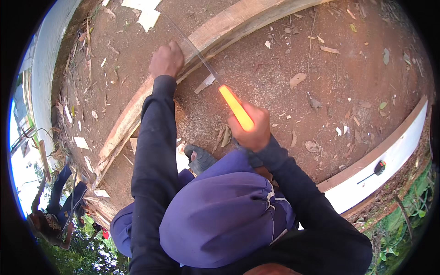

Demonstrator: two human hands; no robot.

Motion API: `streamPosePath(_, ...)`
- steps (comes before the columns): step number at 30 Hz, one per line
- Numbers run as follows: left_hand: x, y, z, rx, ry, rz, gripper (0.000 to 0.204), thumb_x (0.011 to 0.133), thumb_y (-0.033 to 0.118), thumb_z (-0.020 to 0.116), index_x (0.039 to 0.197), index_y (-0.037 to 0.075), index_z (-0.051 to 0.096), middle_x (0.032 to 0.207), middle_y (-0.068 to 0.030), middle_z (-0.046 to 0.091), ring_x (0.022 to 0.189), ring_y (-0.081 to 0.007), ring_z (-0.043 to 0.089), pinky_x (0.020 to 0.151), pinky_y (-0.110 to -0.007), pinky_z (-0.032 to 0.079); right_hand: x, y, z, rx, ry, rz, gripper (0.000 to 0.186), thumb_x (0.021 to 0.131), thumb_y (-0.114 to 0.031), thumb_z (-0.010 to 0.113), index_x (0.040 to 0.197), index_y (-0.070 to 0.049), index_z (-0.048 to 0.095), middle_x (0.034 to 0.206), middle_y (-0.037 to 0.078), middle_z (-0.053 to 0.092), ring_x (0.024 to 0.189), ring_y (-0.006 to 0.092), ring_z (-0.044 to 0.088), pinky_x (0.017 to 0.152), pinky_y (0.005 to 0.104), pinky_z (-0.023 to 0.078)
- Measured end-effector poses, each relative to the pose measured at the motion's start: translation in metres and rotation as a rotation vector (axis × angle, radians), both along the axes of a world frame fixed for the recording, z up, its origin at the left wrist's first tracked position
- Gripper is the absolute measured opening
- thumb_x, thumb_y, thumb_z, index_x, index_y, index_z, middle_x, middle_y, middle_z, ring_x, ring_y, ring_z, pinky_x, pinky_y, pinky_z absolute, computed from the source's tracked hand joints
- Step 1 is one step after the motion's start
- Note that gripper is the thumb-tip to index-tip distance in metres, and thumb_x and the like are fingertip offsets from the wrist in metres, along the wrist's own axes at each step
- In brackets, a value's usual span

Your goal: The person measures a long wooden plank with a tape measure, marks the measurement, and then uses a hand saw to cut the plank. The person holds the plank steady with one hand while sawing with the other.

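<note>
A long wooden beam [224, 28] runs diagonally across the ground in front of me. My left hand [167, 59] grips the beam left of the saw, its fingers curled and partly hidden. In my right hand [253, 126] is the yellow-orange handle of a handsaw [234, 106], with the fingers wrapped round it. The saw's thin blade slants away to the upper left and crosses the beam just right of my left hand. How deep its teeth sit in the wood, I cannot tell. A small offcut [205, 84] lies on the dirt beside the blade, on the near side of the beam.
White scraps [149, 18] lie beyond the beam, and sawdust, dry leaves and chips litter the dirt. At the right, a white-faced board [366, 183] has a tape measure [379, 167] on it. A pale wall [52, 50] borders the left; another person [59, 213] is at lower left.
</note>
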State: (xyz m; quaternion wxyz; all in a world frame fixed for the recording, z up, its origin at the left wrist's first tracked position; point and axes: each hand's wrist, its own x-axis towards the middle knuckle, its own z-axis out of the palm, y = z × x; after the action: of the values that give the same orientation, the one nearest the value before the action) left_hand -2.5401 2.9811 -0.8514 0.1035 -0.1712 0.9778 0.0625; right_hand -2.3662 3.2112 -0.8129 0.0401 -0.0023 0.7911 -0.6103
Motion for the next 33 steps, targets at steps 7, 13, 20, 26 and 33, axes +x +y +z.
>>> streamPosePath(7, 0.008, 0.008, -0.005, 0.011, 0.053, -0.040, 0.049, 0.097, 0.037, 0.040, 0.099, 0.002, 0.074, 0.106, -0.0286, 0.071, 0.103, -0.0474, 0.067, 0.093, -0.052, 0.052, 0.007, 0.018, -0.006, 0.100, 0.061, 0.041, 0.012, 0.078, -0.007, 0.069, 0.073, 0.000, 0.060, 0.060, 0.017, 0.061, 0.052, 0.0324, 0.065, 0.050, 0.0391, 0.050)
streamPosePath(13, 0.013, 0.006, 0.008, 0.061, -0.031, -0.054, 0.042, 0.099, 0.033, 0.038, 0.099, 0.006, 0.070, 0.105, -0.0251, 0.071, 0.103, -0.0481, 0.066, 0.092, -0.057, 0.051, -0.031, -0.015, 0.000, -0.058, -0.080, -0.054, 0.015, 0.079, -0.008, 0.070, 0.072, 0.000, 0.059, 0.057, 0.015, 0.059, 0.050, 0.0279, 0.063, 0.050, 0.0399, 0.047)
streamPosePath(20, 0.015, 0.003, 0.015, 0.014, 0.007, -0.146, 0.038, 0.100, 0.026, 0.039, 0.095, 0.005, 0.070, 0.098, -0.0215, 0.073, 0.096, -0.0449, 0.070, 0.085, -0.055, 0.056, 0.015, 0.012, 0.032, 0.047, -0.079, 0.003, 0.007, 0.081, -0.005, 0.065, 0.082, 0.002, 0.066, 0.067, 0.015, 0.066, 0.055, 0.0274, 0.065, 0.055, 0.0354, 0.052)
streamPosePath(26, 0.013, 0.012, 0.019, 0.041, -0.037, -0.134, 0.042, 0.100, 0.029, 0.038, 0.100, 0.007, 0.073, 0.105, -0.0234, 0.073, 0.098, -0.0457, 0.069, 0.091, -0.054, 0.054, -0.046, -0.024, 0.010, -0.043, -0.097, -0.051, 0.013, 0.081, -0.008, 0.067, 0.073, -0.001, 0.060, 0.055, 0.012, 0.055, 0.046, 0.0273, 0.057, 0.047, 0.0371, 0.043)
streamPosePath(33, 0.012, 0.002, 0.002, 0.097, -0.008, -0.056, 0.044, 0.098, 0.032, 0.038, 0.098, 0.002, 0.069, 0.107, -0.0269, 0.070, 0.103, -0.0492, 0.065, 0.093, -0.056, 0.051, 0.026, 0.011, 0.018, 0.056, -0.085, -0.031, 0.007, 0.081, -0.002, 0.065, 0.077, 0.003, 0.063, 0.066, 0.016, 0.067, 0.060, 0.0225, 0.070, 0.058, 0.0352, 0.055)
